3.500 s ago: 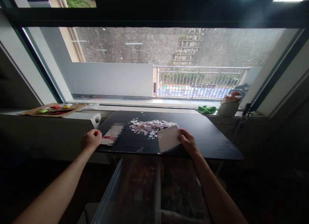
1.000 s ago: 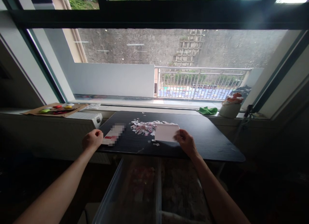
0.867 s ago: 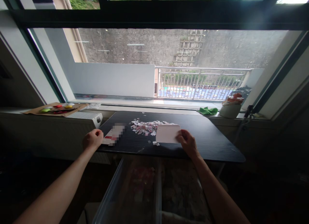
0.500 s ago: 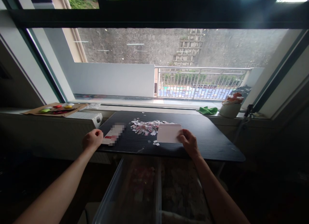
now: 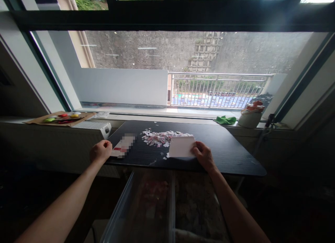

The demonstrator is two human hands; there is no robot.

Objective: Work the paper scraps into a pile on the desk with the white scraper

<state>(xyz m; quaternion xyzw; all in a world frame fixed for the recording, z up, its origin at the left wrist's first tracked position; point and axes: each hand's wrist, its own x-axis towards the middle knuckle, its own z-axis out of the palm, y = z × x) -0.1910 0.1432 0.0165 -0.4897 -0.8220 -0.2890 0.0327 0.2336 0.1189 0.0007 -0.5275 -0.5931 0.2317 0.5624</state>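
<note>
My right hand point(image 5: 205, 155) pinches the right edge of a blank white card point(image 5: 181, 147) with rounded corners. The card is held at the near side of a heap of small paper scraps point(image 5: 159, 137) and hides part of it. A few loose scraps point(image 5: 165, 156) lie by the card's lower left corner. My left hand point(image 5: 101, 151) is closed at the table's left edge, its fingers against the near left end of a printed card point(image 5: 123, 147) with a red band. Much of that card is pixelated.
Below the dark table point(image 5: 222, 145) sits a clear plastic bin point(image 5: 119, 208), its contents dim. A radiator point(image 5: 91, 126) stands left, with cardboard point(image 5: 36, 120) bearing colourful items. On the sill at right are a green cloth point(image 5: 225, 120) and a white tub point(image 5: 250, 118).
The white card in my right hand has shifted slightly left and toward me, and its tilt has changed. Loose scraps by its lower left corner have moved a little. My left hand stays put.
</note>
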